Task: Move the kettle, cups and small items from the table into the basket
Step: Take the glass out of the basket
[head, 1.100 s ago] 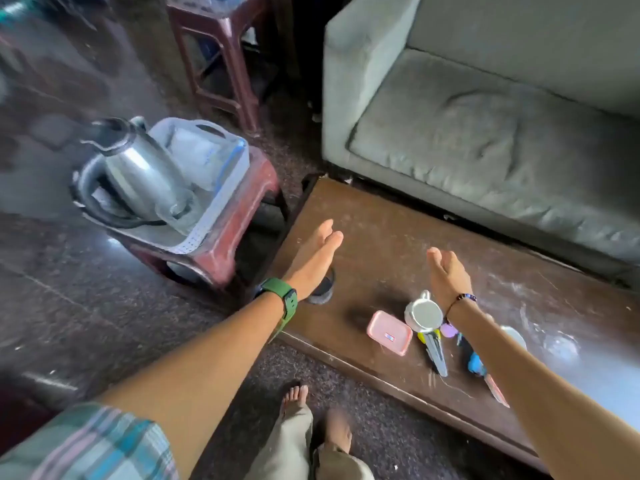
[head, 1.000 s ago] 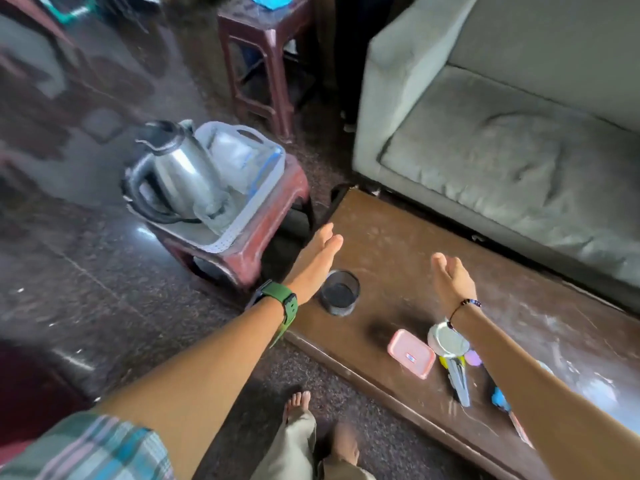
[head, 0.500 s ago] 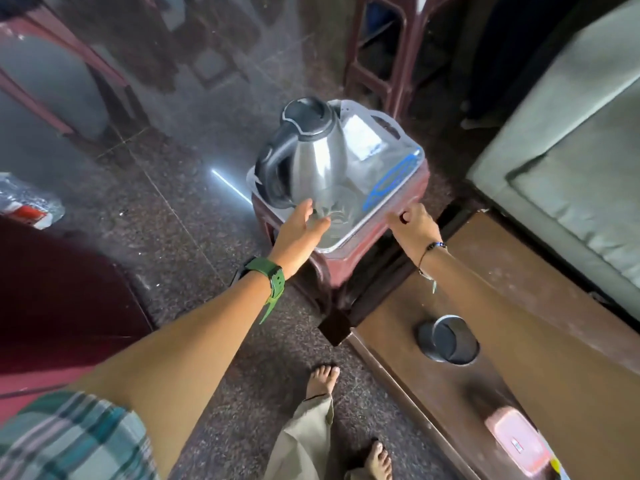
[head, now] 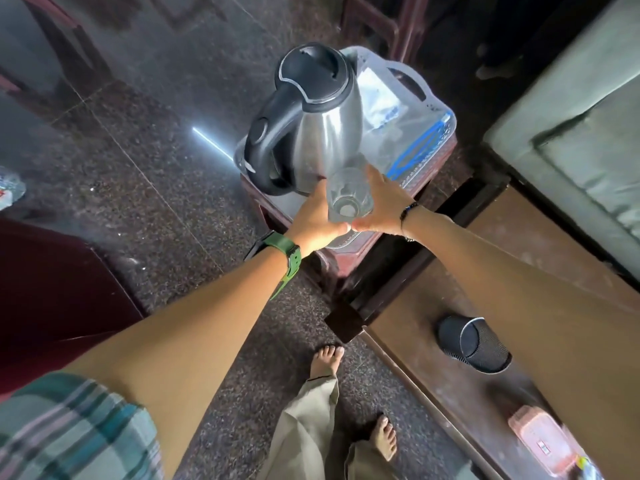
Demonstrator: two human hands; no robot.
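- Your left hand (head: 317, 220) and right hand (head: 381, 206) both grip the clear drinking glass (head: 348, 195) beside the steel kettle (head: 311, 119) in the pale plastic basket (head: 433, 109).
- The black ribbed cup (head: 474, 344) stands on the brown wooden table (head: 433, 368).

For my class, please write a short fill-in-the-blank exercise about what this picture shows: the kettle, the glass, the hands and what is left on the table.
1. The steel kettle stands in the clear plastic ____.
2. Both hands, the left hand and the right hand, hold a clear ____.
3. The dark ribbed cup rests on the brown ____.
4. The strap on the left wrist is ____.

Missing words: basket; glass; table; green
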